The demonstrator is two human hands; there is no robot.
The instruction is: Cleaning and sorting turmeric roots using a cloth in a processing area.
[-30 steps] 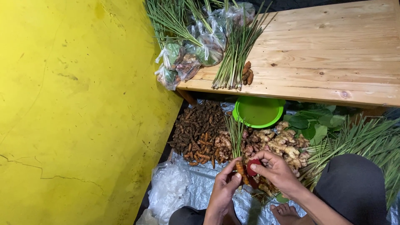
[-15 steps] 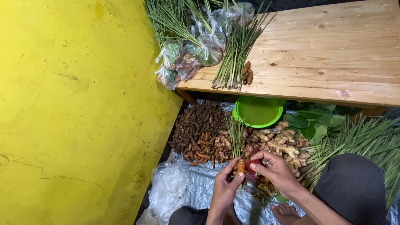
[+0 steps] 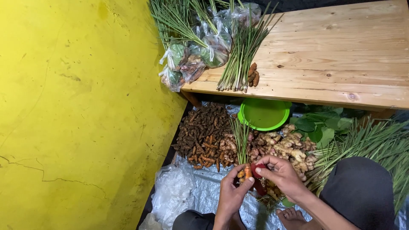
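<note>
1. Head view: the left hand (image 3: 232, 194) is raised from the lower edge of the frame, palm turned inward, its grip closed on a small bundle (image 3: 243, 164) of green stalks and orange roots, which is pinched between thumb and fingers at its lower end.
2. The right hand (image 3: 281, 174) is brought in from the right, wrist bent, fingers curled; its grip is closed on a small red piece (image 3: 257, 169) held against the bundle.
3. The bundle is held upright above the plastic sheet (image 3: 204, 191) on the floor, just in front of the root piles, with the stalks pointing towards the worktop (image 3: 341, 55).
4. A green bowl (image 3: 264, 114) is seen below the near edge of the worktop; its contents cannot be told.
5. Clear plastic bags (image 3: 200, 53) filled with greens and roots are stacked at the near left corner of the worktop, beside a loose bunch of lemongrass (image 3: 240, 55) and a few orange roots (image 3: 253, 74).
6. On the floor, a dark root pile (image 3: 200, 132) lies to the left and a pale ginger pile (image 3: 285, 145) to the right, with green leaves (image 3: 319, 125) and more stalks (image 3: 370, 145) further right.
7. A yellow wall (image 3: 76, 115) fills the left side.
</note>
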